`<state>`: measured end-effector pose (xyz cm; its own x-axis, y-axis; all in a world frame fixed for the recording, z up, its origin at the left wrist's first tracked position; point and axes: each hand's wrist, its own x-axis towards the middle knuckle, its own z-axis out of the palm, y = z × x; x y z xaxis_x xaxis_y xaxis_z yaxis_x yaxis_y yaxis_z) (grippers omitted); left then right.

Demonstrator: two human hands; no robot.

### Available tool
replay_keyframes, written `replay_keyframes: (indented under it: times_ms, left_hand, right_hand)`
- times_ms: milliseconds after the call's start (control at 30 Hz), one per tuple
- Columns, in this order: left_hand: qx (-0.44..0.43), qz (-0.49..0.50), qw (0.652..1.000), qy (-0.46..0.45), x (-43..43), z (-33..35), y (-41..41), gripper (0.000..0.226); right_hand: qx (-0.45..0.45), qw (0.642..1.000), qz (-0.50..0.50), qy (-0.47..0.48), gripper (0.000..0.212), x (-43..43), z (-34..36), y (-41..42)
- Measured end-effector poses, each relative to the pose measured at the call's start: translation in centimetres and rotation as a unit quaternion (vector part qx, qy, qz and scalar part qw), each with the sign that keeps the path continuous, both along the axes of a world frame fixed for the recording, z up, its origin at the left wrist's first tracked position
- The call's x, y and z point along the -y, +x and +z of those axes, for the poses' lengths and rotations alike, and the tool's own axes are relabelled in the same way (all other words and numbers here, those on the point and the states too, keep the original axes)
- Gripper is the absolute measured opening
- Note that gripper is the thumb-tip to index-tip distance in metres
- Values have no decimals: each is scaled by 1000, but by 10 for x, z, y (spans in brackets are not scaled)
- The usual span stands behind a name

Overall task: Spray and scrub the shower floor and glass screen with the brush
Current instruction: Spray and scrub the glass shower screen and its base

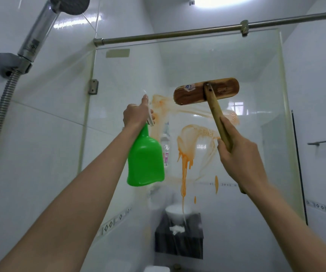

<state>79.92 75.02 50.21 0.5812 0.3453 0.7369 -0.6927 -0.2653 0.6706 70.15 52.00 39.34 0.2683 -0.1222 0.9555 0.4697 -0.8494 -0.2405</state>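
The left hand (136, 114) is curled round the neck and trigger of a green spray bottle (145, 160), whose body hangs below the hand. Up and left of it hangs a shower head (69, 4). The right hand (240, 154) grips the wooden handle of the brush (206, 91). The brush head sits above that hand, against the glass screen (256, 61). Between and below the hands, orange streaks (184, 163) run down the glass. Beyond it, lower still, a white basin (178, 210) sits on a dark cabinet (178, 242).
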Motion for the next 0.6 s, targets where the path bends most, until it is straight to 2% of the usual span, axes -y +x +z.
replay_keyframes:
  times_ms: [233, 333, 500, 600]
  left_hand:
    - [10, -37, 999, 23, 31, -6, -6, 56]
    - [-3, -75, 996, 51, 55, -12, -12, 54]
    - [-4, -152, 988, 33, 92, -20, -18, 56]
    - [-14, -179, 981, 71, 113, -24, -21, 59]
  right_hand:
    - [14, 1000, -20, 18, 59, 14, -5, -3]
    - [18, 999, -37, 34, 59, 24, -7, -8]
    - [15, 997, -53, 51, 58, 43, -9, -17]
    - [14, 996, -63, 56, 58, 54, -8, -21]
